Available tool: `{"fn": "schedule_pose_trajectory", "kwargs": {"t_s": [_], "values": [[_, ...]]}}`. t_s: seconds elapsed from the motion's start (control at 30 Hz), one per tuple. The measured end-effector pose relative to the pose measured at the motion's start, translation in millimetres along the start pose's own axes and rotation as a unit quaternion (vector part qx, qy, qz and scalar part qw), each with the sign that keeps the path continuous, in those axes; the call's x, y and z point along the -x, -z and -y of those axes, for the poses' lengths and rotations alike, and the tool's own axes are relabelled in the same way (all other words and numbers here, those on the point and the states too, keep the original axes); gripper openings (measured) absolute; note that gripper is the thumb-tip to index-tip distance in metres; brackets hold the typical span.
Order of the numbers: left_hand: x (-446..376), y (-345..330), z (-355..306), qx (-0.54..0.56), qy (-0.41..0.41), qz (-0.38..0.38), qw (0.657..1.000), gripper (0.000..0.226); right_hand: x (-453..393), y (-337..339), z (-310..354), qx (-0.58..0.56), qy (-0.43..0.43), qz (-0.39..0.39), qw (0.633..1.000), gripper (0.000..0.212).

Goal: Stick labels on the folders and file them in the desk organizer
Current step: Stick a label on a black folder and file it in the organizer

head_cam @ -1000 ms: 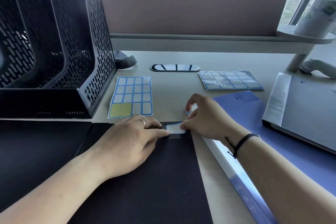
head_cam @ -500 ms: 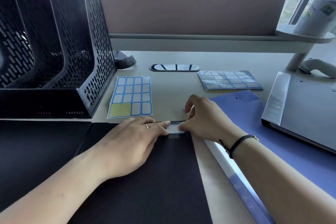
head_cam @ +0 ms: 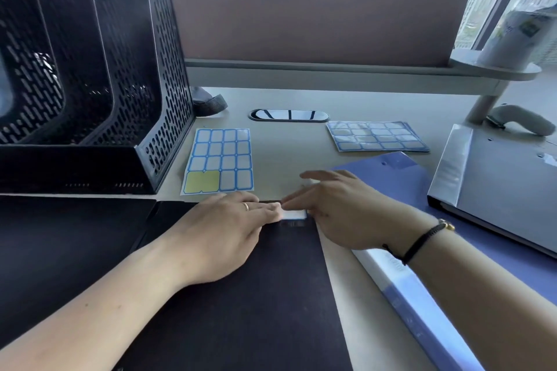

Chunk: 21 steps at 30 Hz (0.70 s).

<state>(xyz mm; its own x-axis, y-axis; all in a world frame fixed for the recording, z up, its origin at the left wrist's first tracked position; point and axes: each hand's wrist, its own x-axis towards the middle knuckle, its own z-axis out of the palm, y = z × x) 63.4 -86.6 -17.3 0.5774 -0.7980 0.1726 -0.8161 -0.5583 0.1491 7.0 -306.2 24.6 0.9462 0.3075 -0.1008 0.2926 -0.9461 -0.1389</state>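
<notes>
Your left hand (head_cam: 229, 235) lies flat on the black folder (head_cam: 241, 295). Its fingers are straight, and their tips press the left end of a small white label (head_cam: 294, 214) at the folder's top edge, near 12 o'clock from your wrist. Your right hand (head_cam: 337, 211) comes in from 3 o'clock with its fingers spread out and loose. They look blurry, so you cannot tell if they touch the label or just float over it. Much of the label is hidden under both hands.

The black folder runs off the bottom of the view. A second dark sheet lies at 9 o'clock of it, and you cannot tell if it is part of the same folder.

The black desk organizer (head_cam: 90, 75) stands at 10 o'clock. Its left side is cut off.

A label sheet (head_cam: 220, 159) lies on the desk (head_cam: 286, 153) just beside the organizer. One corner of it is yellow where labels are gone. More label sheets (head_cam: 376, 135) lie at 1 o'clock, too shiny to read.

A blue folder (head_cam: 391, 184) lies under your right arm, so much of it is hidden. A grey binder (head_cam: 497, 184) at 3 o'clock lies on top of it and is cut off at the edge.
</notes>
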Motion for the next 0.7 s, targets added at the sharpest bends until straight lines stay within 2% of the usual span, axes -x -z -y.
{"fn": "schedule_pose_trajectory", "kwargs": {"t_s": [0.17, 0.27, 0.4, 0.7], "values": [[-0.9, -2.6, 3.3, 0.035, -0.003, -0.016, 0.999, 0.046, 6.4, -23.5, -5.6, 0.007, 0.004, 0.002, 1.000, 0.066], [-1.0, -3.6, 3.5, 0.031, -0.001, -0.019, 0.999, 0.046, 11.0, -23.8, -8.3, 0.028, 0.002, 0.003, 1.000, 0.070], [-1.0, -3.0, 3.3, 0.024, 0.004, -0.008, 1.000, 0.050, 15.9, -19.3, -17.5, 0.036, -0.020, -0.005, 0.999, 0.063], [0.2, 0.2, -1.6, 0.028, 0.005, -0.001, 1.000, 0.050, 21.1, -18.0, -15.7, 0.043, -0.027, -0.021, 0.998, 0.064]]}}
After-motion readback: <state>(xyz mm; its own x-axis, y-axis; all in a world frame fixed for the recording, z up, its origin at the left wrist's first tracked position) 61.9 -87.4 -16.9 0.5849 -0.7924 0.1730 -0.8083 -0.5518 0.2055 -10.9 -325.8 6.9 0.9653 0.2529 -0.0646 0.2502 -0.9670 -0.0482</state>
